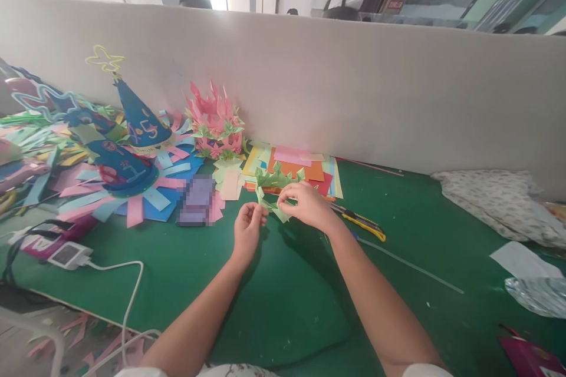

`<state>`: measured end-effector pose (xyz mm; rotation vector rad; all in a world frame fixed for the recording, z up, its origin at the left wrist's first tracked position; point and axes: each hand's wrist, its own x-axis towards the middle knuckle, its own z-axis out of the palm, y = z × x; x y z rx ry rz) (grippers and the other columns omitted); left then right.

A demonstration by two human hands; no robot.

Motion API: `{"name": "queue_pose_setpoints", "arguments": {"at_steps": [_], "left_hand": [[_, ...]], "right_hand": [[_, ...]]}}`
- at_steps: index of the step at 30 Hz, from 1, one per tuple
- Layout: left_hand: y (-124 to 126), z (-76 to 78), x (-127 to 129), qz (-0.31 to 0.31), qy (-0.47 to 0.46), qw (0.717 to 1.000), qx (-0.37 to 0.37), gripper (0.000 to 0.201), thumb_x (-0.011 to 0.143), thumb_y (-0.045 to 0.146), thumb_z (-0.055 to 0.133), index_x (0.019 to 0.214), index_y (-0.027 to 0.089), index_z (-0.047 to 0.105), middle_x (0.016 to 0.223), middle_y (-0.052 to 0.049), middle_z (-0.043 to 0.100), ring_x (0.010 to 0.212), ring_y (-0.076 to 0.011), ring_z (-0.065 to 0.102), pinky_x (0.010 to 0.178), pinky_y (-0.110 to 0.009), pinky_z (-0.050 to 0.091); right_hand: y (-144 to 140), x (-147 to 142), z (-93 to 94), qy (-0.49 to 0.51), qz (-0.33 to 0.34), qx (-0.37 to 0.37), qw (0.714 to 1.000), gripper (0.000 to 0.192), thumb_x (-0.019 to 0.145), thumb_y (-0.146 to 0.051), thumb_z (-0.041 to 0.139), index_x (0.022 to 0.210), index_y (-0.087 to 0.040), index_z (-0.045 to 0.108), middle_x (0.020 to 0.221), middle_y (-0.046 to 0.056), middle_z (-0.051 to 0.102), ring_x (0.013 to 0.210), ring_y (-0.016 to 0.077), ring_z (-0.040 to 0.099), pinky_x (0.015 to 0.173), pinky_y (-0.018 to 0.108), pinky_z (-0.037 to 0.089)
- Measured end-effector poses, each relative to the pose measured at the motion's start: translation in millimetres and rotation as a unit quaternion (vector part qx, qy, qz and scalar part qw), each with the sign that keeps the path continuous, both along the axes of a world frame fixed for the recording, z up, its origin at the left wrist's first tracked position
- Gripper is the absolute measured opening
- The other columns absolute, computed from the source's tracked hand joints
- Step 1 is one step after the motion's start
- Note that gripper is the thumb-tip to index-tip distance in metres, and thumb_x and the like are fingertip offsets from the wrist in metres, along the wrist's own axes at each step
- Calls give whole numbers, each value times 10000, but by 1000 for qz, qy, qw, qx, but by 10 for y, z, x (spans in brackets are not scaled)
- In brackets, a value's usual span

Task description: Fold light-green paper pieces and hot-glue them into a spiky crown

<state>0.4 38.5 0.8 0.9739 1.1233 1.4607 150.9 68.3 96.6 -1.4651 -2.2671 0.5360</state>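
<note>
Between my two hands is a ring of folded light-green paper with pointed tips along its top, held just above the green table. My left hand pinches its lower left edge between thumb and fingers. My right hand is closed on the near side of the ring, fingertips pressed to the paper. Behind the ring lies a stack of coloured paper sheets. A yellow-and-black utility knife rests on the table just right of my right hand.
A pink folded-paper crown and blue cone hats stand at the left among paper strips. A phone lies left of my left hand. A white cable crosses the table's left edge. Patterned cloth lies right, below the partition.
</note>
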Motion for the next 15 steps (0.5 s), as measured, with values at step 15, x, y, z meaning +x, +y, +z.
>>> {"name": "queue_pose_setpoints", "arguments": {"at_steps": [15], "left_hand": [[16, -200, 57, 16, -58, 993, -99, 322, 700, 200, 621, 989, 191, 479, 935, -20, 562, 866, -118, 563, 802, -266, 431]], "right_hand": [[120, -57, 12, -100, -57, -86, 990, 193, 735, -193, 537, 661, -217, 714, 645, 16, 685, 565, 126, 547, 505, 233, 304]]}}
